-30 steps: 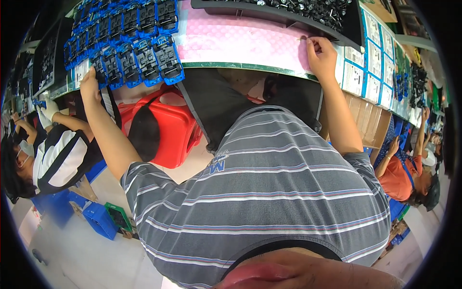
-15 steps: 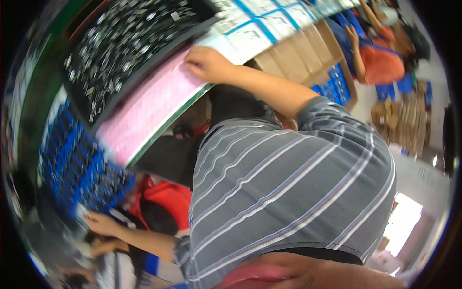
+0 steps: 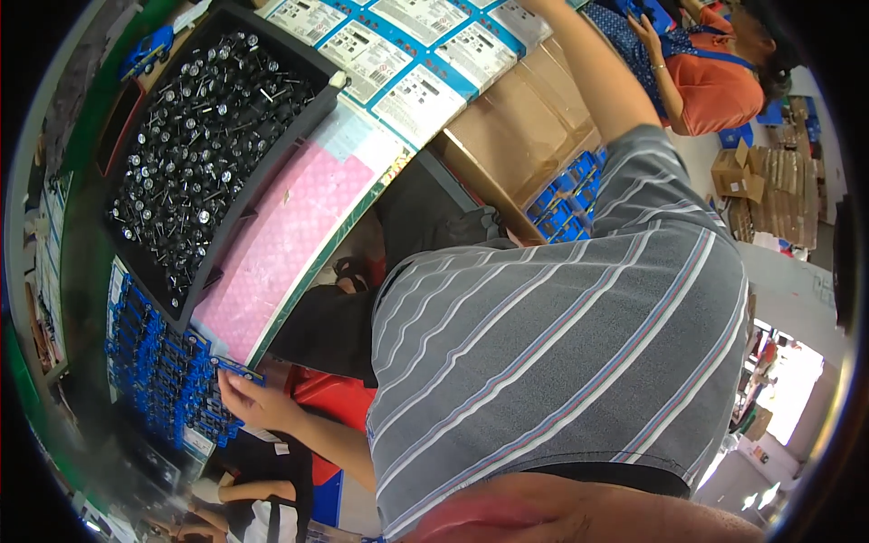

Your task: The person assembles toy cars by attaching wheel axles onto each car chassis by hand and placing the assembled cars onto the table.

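My left hand (image 3: 253,404) is at the near edge of a dense array of blue parts with black fittings (image 3: 158,362). Its thumb and fingers are closed on the end of one narrow blue part (image 3: 239,369). My right arm stretches to the top edge, over flat printed cards in blue-edged packs (image 3: 420,101); the right hand (image 3: 543,5) is mostly cut off there, its fingers out of sight. Between the two arms lies a pink bubble-wrap sheet (image 3: 288,226) on the table. Beyond it, a black tray (image 3: 237,210) holds many small black wheels with silver hubs and metal pins (image 3: 195,145).
An open cardboard box (image 3: 507,136) with blue parts (image 3: 570,195) inside stands right of the table. A co-worker in orange (image 3: 720,90) is at the upper right; another person (image 3: 262,493) is at the lower left. Stacked cartons (image 3: 787,195) stand behind.
My right hand has left the pink sheet and reached away to the upper right, over the cards. My left hand has moved up to the near edge of the blue array.
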`<state>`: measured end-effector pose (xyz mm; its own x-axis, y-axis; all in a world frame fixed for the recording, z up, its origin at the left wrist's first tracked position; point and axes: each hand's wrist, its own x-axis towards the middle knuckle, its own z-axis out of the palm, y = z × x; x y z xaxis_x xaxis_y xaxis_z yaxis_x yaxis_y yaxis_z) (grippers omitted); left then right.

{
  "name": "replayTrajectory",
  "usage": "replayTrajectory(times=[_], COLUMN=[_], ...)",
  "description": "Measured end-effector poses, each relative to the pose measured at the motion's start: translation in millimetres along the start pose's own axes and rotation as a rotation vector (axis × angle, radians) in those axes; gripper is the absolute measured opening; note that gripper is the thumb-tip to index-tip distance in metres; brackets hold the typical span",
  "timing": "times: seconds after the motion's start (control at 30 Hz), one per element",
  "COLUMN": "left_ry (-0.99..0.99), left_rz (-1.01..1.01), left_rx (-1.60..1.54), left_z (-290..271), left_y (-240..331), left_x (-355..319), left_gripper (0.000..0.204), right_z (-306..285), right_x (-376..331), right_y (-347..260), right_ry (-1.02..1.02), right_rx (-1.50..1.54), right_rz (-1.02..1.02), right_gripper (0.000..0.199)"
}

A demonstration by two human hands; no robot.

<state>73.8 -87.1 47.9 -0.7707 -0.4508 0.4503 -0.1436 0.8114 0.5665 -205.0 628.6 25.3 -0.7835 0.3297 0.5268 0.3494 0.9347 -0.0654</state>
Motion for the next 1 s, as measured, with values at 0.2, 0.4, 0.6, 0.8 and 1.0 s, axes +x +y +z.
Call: replayTrajectory(times=[0.2, 0.4, 0.6, 0.8, 1.0], left_ry=[-0.331, -0.858, -0.857, -0.769, -0.709], left_rz=[-0.099, -0.435, -0.581, -0.55, -0.593], left_rx=[-0.34, -1.071, -1.563, -1.559, -1.584], left_z=[68.0, 134.9, 135.3, 110.8, 94.4], left_y=[84.5, 141.2, 149.4, 112.1, 94.2], left_x=[-15.4, -43.8, -43.5, -28.6, -48.5], left_gripper=[0.026, 0.034, 0.035, 0.034, 0.042], right_z=[-10.2, -109.9, -174.3, -91.9, -49.6], right_x=[24.5, -142.0, -170.1, -64.2, -56.3], right_y=[7.0, -147.2, -249.4, -335.4, -392.9], right_ry=[-0.373, -0.455, -0.508, -0.325, -0.432], right_rx=[0.07, 0.923, 1.249, 0.771, 0.228], right_rz=[0.046, 0.124, -0.57, -0.923, -1.112], right_gripper=[0.049, 0.06, 0.041, 0.021, 0.015])
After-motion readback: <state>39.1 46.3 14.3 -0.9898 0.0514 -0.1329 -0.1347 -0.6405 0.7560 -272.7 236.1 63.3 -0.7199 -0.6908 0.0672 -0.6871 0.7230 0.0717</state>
